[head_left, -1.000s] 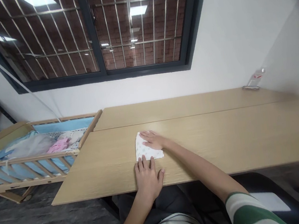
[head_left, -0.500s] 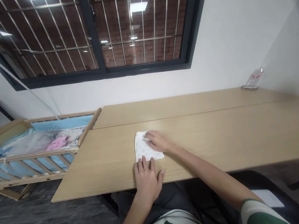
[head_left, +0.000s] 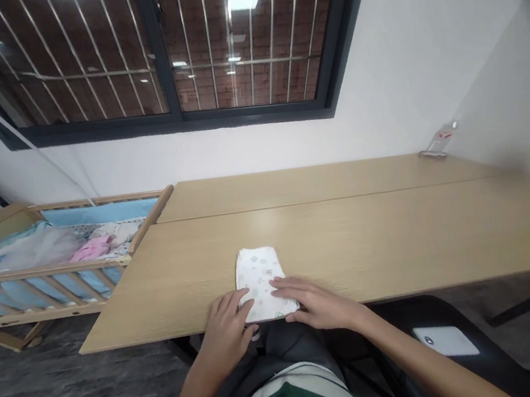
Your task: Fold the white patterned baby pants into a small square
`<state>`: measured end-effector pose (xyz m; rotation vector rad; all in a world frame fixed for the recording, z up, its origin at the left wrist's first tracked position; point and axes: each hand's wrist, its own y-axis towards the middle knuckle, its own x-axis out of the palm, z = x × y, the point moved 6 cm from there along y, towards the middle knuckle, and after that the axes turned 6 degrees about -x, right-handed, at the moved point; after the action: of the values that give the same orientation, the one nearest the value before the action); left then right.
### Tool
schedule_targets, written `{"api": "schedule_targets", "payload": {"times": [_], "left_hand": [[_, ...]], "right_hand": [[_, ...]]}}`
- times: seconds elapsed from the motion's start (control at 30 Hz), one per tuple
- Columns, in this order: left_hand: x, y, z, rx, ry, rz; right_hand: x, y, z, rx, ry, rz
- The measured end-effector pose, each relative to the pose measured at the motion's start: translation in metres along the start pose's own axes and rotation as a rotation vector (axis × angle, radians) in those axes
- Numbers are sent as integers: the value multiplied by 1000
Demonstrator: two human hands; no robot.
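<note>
A small folded white cloth (head_left: 259, 275) with a faint print lies at the near edge of the wooden table (head_left: 396, 240). My left hand (head_left: 227, 332) rests at the cloth's near left corner, fingers curled onto its edge. My right hand (head_left: 313, 303) lies on the cloth's near right corner, fingers stretched flat across it. Both hands are at the table's front edge, close to my lap.
A wooden baby cot (head_left: 51, 263) with blue lining and pink and white cloths stands left of the table. A small clear stand (head_left: 436, 142) sits at the table's far right. A white phone-like object (head_left: 444, 340) lies on a dark seat at lower right.
The cloth has slid toward me to the table's front edge. My right hand came back from the cloth's far side to its near right corner; my left hand shifted to the near left corner.
</note>
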<state>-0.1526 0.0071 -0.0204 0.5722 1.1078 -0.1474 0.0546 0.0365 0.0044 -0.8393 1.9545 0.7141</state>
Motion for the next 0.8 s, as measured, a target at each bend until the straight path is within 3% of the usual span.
{"api": "schedule_targets", "payload": {"times": [0.2,0.43,0.6,0.8], "left_hand": [[-4,23,-37,-20,-306,-195],[1,65,-61,-258,-562,-147],[13,85,-71,-423,-436,-66],[17,95,-73,-530,-192,-35]], "right_hand": [[-19,17,6,28,115,120],[-23,44,49,216,261,310],[-18,60,73,357,227,419],[-17,65,84,590,-5,510]]}}
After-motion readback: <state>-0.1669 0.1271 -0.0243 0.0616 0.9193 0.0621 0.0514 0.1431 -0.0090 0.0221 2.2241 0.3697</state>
